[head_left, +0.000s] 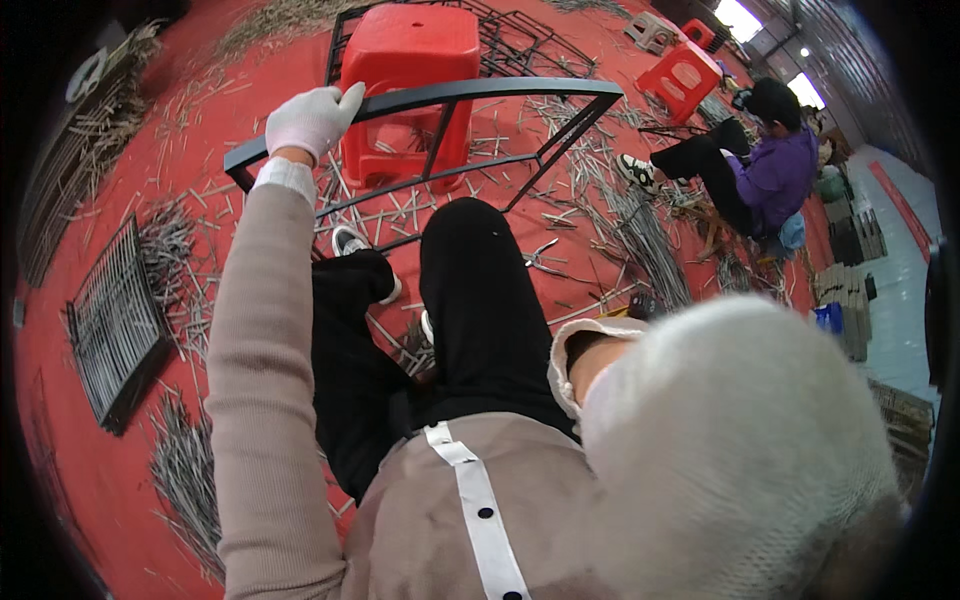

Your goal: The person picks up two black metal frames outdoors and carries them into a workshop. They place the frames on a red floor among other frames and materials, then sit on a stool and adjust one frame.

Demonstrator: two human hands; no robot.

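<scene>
My left hand [312, 122], in a white knit glove, is closed around the top bar of a black metal frame [490, 90]. The frame stands in front of my knees, its open sides tilting away. Very near the camera, my right hand [735, 430] fills the lower right as a large, blurred white glove. Its fingers cannot be made out, nor whether it holds anything. Just beyond the frame stands a red plastic stool [410, 45]. Pliers [541, 256] lie on the red floor, to the right of my knee.
Grey strips [640, 235] are strewn and bundled across the floor. A slatted dark panel [115, 320] lies at left, above another strip bundle [185, 470]. More black frames [530, 45] lie behind the stool. A person in purple [775, 180] sits at right, near another red stool [680, 80].
</scene>
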